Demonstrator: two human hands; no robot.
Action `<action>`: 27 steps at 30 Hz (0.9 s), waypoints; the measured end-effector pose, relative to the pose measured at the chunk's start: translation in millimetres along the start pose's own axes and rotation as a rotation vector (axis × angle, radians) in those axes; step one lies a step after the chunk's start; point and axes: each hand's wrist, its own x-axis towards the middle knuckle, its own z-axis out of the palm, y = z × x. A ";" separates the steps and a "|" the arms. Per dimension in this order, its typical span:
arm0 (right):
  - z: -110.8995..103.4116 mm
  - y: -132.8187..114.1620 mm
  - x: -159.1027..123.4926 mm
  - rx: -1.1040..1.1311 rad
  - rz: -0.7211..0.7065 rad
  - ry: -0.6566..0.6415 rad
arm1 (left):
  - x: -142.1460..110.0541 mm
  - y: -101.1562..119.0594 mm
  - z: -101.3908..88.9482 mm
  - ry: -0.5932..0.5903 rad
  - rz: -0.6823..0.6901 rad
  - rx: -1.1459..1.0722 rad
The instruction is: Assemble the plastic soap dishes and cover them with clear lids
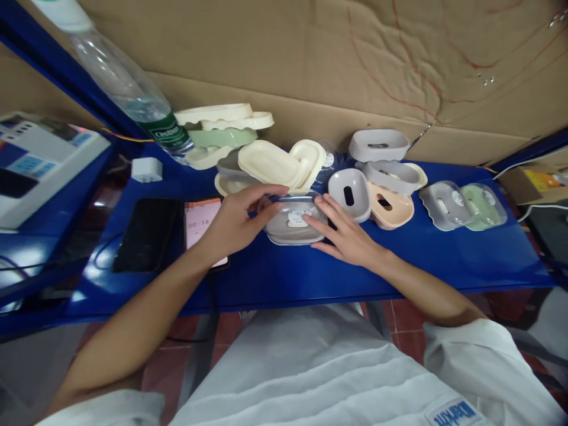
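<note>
A grey plastic box with a clear cover and a round white label (296, 234) rests near the table's front edge, between my hands. My left hand (242, 219) grips its left end, thumb on top and fingers curled round the far corner. From the other side, my right hand (348, 234) holds the right end, with fingertips on the cover and by the label. Just behind lie cream trays (270, 164), stacked and overlapping. Right of the box sit a grey slotted shell (358, 184), a peach slotted shell (394, 214) and more grey shells (379, 146).
Two covered boxes, one grey (444, 216) and one green (486, 213), stand at the right. On the left are a black phone (146, 234), a phone showing a timer (197, 228), a white charger (146, 170) and a tall water bottle (128, 89). Cardboard (288, 47) walls the back.
</note>
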 end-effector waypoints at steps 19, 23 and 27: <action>-3.8 -0.6 0.2 -0.113 0.019 -0.035 | -6.3 -14.4 3.5 -0.447 0.037 0.301; -3.6 -0.6 0.9 -0.117 -0.008 -0.033 | -8.6 -18.0 6.1 -0.474 0.070 0.347; -6.4 -1.1 1.4 -0.117 -0.012 -0.059 | -6.3 -17.3 4.6 -0.475 0.079 0.347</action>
